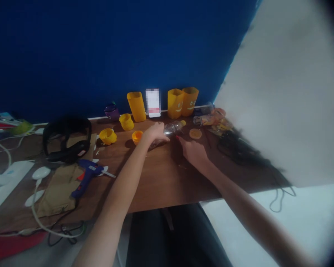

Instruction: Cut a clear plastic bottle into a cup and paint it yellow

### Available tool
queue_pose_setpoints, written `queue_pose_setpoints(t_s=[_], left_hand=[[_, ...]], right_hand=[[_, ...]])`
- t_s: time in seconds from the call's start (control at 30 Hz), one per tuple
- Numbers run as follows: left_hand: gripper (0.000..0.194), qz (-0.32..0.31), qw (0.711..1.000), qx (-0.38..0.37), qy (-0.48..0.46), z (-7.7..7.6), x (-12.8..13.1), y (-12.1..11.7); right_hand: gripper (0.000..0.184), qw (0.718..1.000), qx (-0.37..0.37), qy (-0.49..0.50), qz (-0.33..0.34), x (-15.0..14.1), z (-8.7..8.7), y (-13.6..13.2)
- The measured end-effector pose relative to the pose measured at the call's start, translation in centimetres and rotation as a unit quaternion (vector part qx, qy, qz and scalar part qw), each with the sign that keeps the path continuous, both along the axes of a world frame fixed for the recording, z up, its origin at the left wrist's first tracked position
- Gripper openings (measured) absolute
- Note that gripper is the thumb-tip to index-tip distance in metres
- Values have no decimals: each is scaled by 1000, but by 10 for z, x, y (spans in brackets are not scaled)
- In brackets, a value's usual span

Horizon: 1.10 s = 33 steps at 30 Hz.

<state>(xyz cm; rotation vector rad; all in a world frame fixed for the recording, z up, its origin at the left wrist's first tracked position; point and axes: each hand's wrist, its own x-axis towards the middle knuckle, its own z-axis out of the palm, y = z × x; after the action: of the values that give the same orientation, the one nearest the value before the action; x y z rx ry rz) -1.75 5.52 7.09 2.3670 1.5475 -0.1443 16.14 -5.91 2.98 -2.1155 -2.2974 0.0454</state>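
My left hand (157,132) is closed around a clear plastic bottle (172,128) that lies on its side on the wooden table. The bottle's yellow cap (183,122) points away to the right. Just right of the bottle, my right hand (195,151) is low over the table, fingers mostly curled in. A small red spot shows at its fingertips; what it belongs to is too small to tell. A shallow orange-rimmed round piece (195,134) lies beyond the right hand. Beside my left wrist stands a small orange cup (137,137), partly covered by the arm.
Yellow cups (108,136), a tall yellow container (136,106) and two smiling yellow containers (174,104) stand toward the blue wall, around a phone (153,102). At left are a blue glue gun (86,177), a black headset (66,142) and cables. Clutter (211,118) lies right.
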Motion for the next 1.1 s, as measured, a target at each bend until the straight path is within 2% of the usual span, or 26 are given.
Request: queue_pose_setpoints(t_s=[0.07, 0.13, 0.27, 0.4, 0.47, 0.57, 0.7, 0.77, 0.83, 0.9, 0.97, 1.03, 1.1], left_hand=[[85, -3, 999, 23, -31, 0, -3, -3], [79, -10, 998, 26, -57, 1, -5, -4], [66, -49, 993, -45, -94, 5, -9, -1], [67, -93, 988, -92, -79, 4, -10, 4], [72, -87, 991, -77, -62, 2, -9, 5], [77, -90, 991, -33, -88, 1, -7, 3], [62, -147, 985, -28, -87, 6, 1, -8], [60, -138, 987, -36, -70, 7, 8, -15], [74, -115, 991, -43, -50, 5, 16, -22], [104, -104, 994, -14, -21, 1, 23, -25], [118, -90, 996, 6, -4, -4, 27, -24], [113, -82, 997, 7, -8, -9, 29, -21], [102, -80, 996, 0, -25, -11, 28, -17]], right_hand=[[52, 1000, 22, 14, -9, 0, 5, -1], [48, 999, 30, 27, -22, 1, 13, -3], [40, 999, 20, 44, -20, 9, 39, -6], [31, 1000, 2, 24, 17, 17, 67, 1], [30, 999, -21, 17, 19, 18, 79, 10], [32, 999, -46, 4, 28, 18, 95, 25], [32, 995, -81, -27, 49, 14, 112, 42], [30, 993, -90, -63, 48, 11, 120, 47], [27, 988, -112, -90, 49, 8, 128, 50], [26, 983, -144, -101, 46, 5, 136, 51], [25, 981, -159, -102, 30, 3, 144, 51], [22, 985, -147, -86, 16, 2, 148, 52], [20, 995, -92, -41, 23, 2, 150, 54]])
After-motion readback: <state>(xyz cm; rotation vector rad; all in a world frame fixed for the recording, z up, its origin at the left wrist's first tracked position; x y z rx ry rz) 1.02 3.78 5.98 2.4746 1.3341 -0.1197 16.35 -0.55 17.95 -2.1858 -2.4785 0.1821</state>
